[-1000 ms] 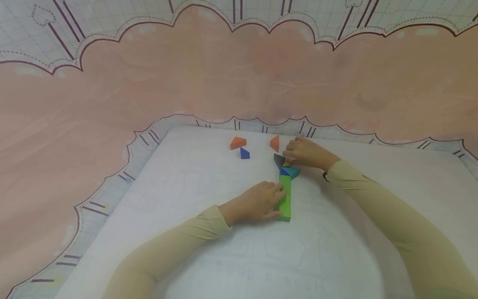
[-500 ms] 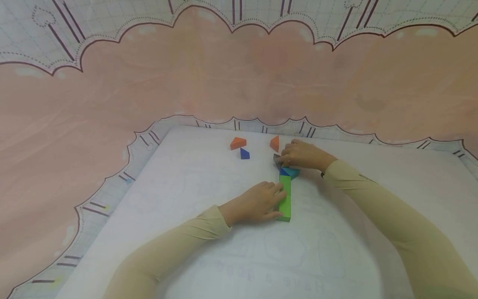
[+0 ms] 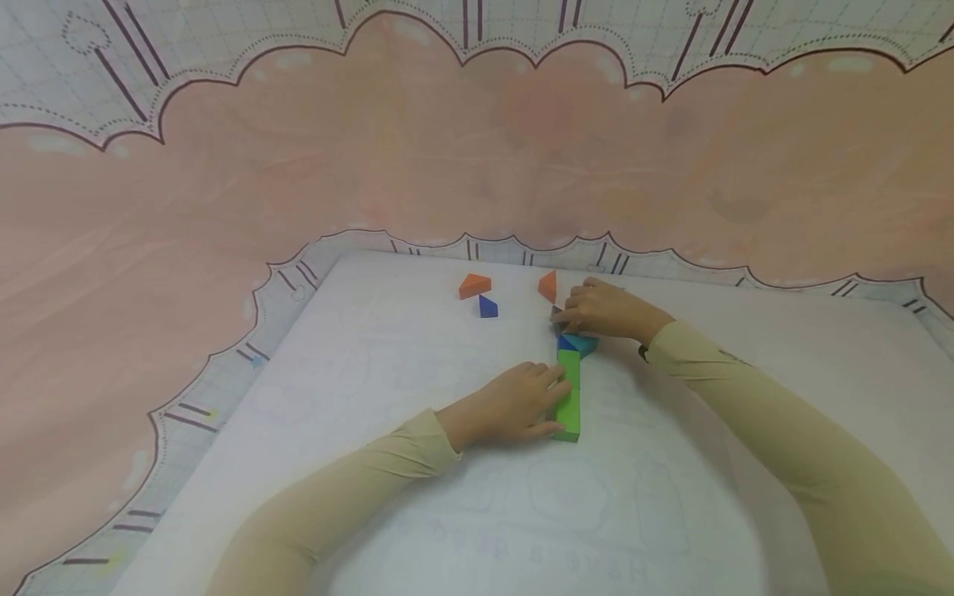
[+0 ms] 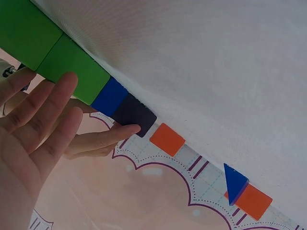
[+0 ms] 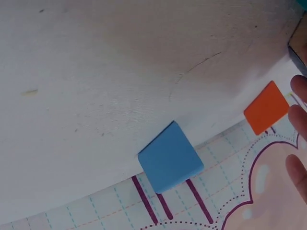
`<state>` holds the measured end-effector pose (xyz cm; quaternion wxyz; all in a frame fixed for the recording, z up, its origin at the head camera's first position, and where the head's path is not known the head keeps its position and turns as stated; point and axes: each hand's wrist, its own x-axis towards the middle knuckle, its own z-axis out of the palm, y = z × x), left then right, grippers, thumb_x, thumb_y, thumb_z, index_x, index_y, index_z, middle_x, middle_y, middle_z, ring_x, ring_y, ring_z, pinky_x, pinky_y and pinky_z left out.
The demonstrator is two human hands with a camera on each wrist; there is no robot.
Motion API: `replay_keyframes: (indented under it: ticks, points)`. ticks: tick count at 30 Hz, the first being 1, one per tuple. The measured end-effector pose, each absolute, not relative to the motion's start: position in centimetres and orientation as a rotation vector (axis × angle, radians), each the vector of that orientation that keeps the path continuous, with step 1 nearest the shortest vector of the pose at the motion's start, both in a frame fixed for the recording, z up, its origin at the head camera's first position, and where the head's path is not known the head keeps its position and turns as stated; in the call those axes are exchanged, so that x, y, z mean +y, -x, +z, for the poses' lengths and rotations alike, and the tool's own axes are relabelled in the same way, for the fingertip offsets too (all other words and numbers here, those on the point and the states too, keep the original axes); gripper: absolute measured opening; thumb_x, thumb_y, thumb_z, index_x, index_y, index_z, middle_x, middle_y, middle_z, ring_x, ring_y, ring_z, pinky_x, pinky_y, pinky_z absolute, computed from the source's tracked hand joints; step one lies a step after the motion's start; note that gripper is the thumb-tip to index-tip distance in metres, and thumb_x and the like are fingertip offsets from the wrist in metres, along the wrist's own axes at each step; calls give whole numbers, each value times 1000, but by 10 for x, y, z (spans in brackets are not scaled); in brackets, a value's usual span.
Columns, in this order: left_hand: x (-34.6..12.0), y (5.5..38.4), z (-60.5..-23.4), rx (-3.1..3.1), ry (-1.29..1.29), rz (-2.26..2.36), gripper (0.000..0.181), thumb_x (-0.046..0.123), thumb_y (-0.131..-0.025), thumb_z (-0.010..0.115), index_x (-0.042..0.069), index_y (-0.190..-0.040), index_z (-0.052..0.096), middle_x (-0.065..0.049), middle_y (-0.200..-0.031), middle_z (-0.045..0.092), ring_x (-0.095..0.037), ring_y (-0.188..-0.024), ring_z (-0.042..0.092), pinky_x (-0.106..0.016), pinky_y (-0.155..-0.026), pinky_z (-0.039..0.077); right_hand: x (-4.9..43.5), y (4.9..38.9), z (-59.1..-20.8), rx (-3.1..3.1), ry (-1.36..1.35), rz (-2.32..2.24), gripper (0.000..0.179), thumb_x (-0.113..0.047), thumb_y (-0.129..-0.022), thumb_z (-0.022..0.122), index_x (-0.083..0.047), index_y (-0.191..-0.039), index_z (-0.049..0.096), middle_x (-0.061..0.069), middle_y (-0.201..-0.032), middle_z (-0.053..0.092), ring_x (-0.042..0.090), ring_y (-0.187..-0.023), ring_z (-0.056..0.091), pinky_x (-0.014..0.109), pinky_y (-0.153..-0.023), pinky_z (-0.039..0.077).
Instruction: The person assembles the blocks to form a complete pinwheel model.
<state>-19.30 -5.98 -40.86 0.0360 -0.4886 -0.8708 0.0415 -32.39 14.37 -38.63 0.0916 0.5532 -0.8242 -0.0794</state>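
Note:
A row of blocks lies on the white tabletop in the head view. Two green blocks [image 3: 570, 406] form its near part, and a blue triangle [image 3: 566, 343] and a teal block [image 3: 587, 345] adjoin their far end. My left hand [image 3: 517, 404] rests along the left side of the green blocks. Its straight fingers touch them in the left wrist view. Beyond the blue piece, my right hand [image 3: 611, 308] holds a black block [image 4: 135, 115], index fingertip against its side. A wood-coloured piece [image 5: 298, 38] shows beside my right fingers in the right wrist view.
Toward the table's far edge lie two orange blocks [image 3: 547, 285] and a dark blue block [image 3: 488, 306]. A light blue block [image 5: 170, 158] sits near that edge in the right wrist view, hidden behind my right hand in the head view. A patterned peach cloth hangs beyond.
My right hand has shifted left, its index finger moving onto the black block. That block has slid slightly right, toward the hand. My left hand has stayed still.

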Motion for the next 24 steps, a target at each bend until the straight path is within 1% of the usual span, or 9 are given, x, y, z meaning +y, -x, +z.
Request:
replay_keyframes:
  ticks: [9, 14, 19, 24]
  points:
    - [-60, 193, -409, -2671, 1501, 122, 48, 50, -93, 46, 13, -125, 47, -6, -130, 49, -17, -112, 53, -32, -102, 42, 140, 319, -383, -2526, -1592, -302, 31, -29, -83, 70, -20, -113, 68, 0, -92, 72, 17, -85, 64, 38, -84, 51]
    - [-59, 193, -409, -2664, 1503, 127, 48, 50, -93, 46, 13, -124, 47, -6, -128, 50, -17, -109, 53, -31, -100, 43, 140, 317, -383, -2540, -1580, -331, 30, -29, -86, 67, -20, -114, 68, 1, -93, 72, 18, -86, 64, 39, -84, 50]
    - [-59, 193, -408, -2666, 1504, 130, 47, 49, -94, 46, 13, -123, 47, -6, -128, 50, -17, -109, 53, -32, -101, 42, 141, 316, -382, -2516, -1583, -325, 29, -28, -85, 68, -19, -112, 69, 1, -90, 72, 17, -82, 63, 38, -82, 51]
    - [-59, 192, -407, -2683, 1500, 123, 48, 49, -94, 46, 12, -124, 47, -6, -130, 49, -18, -112, 53, -32, -102, 42, 140, 314, -381, -2542, -1575, -317, 29, -29, -86, 67, -19, -114, 68, 1, -93, 72, 18, -85, 64, 39, -84, 51]
